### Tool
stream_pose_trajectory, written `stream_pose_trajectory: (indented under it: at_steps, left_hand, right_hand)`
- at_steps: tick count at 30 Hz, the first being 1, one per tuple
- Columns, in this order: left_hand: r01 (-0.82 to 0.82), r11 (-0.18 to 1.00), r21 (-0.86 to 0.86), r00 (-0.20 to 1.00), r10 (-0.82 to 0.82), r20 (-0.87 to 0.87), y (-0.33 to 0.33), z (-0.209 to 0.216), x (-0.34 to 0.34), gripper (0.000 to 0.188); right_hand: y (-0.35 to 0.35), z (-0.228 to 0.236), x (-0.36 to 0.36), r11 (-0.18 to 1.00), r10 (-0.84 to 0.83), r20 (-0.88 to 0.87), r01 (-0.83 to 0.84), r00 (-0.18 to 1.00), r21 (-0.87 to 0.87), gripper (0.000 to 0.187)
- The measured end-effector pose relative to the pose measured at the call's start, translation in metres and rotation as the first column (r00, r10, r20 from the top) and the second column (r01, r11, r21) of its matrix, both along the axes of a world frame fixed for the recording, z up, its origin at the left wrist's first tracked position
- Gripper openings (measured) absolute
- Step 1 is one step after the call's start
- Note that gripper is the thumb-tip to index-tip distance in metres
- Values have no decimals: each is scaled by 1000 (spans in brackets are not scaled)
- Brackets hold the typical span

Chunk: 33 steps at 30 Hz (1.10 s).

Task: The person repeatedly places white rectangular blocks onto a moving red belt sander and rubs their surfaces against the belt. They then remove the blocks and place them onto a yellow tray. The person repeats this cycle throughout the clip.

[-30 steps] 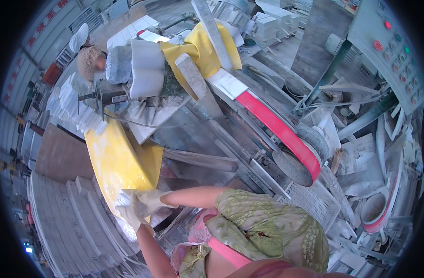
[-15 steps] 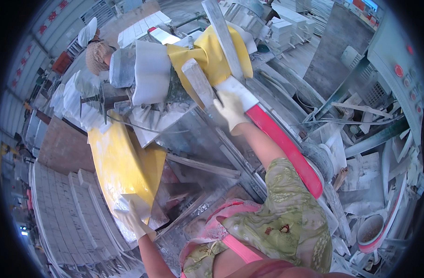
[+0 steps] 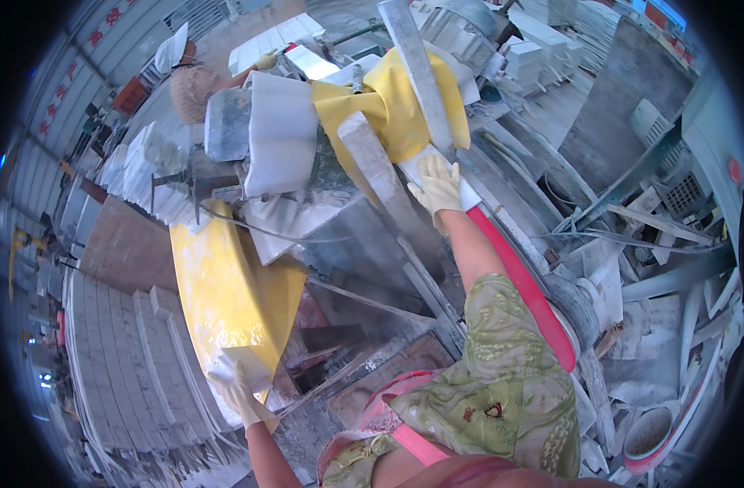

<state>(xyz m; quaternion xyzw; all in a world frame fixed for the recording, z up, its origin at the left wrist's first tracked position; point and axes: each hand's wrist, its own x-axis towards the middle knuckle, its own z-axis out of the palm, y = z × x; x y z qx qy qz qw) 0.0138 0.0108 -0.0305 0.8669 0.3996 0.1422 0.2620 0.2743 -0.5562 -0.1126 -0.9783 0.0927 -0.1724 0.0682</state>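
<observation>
At the lower left my left hand (image 3: 242, 397), in a pale glove, is closed round a small white block (image 3: 248, 363). The block is over the lower end of a wet, shiny yellow sheet (image 3: 213, 285); whether it touches the sheet I cannot tell. My right hand (image 3: 437, 189), also gloved, lies flat with fingers apart on a white slab (image 3: 469, 193). The slab rests on a long narrow rail, in line with a red strip (image 3: 518, 276) that runs back toward me. Beyond that hand, a second yellow sheet (image 3: 388, 102) drapes beside a grey upright board (image 3: 418, 73).
Stacked pale strips (image 3: 116, 366) fill the left side. A co-worker in a hat (image 3: 191, 91) bends behind a large white curved piece (image 3: 281, 134). A panel with a red button (image 3: 735, 171) stands at right, above scrap boards and a round bucket (image 3: 648, 431).
My right hand has opened from a curled grip to spread fingers on the slab. The whole view has shifted slightly. The co-worker's arm now shows, stretched out. My left hand still holds the white block.
</observation>
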Motion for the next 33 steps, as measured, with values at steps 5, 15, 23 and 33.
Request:
stream_pose_trajectory:
  at_steps: [5,15,23,33]
  left_hand:
    - [29,997,-70,992,-21,121,5,-10,2,104]
    - [60,995,83,998,-59,-10,16,-19,6,106]
    - [72,994,81,997,-70,-25,7,-10,5,108]
    - [79,991,107,996,-75,-44,3,-7,6,109]
  right_hand:
    - [-7,-16,-13,999,35,105,-36,994,8,67]
    - [-14,5,-79,998,66,-46,-66,997,1,64]
    - [-21,19,-141,993,110,-112,-105,988,50,62]
    - [-27,6,-172,991,124,-83,-126,989,-31,61]
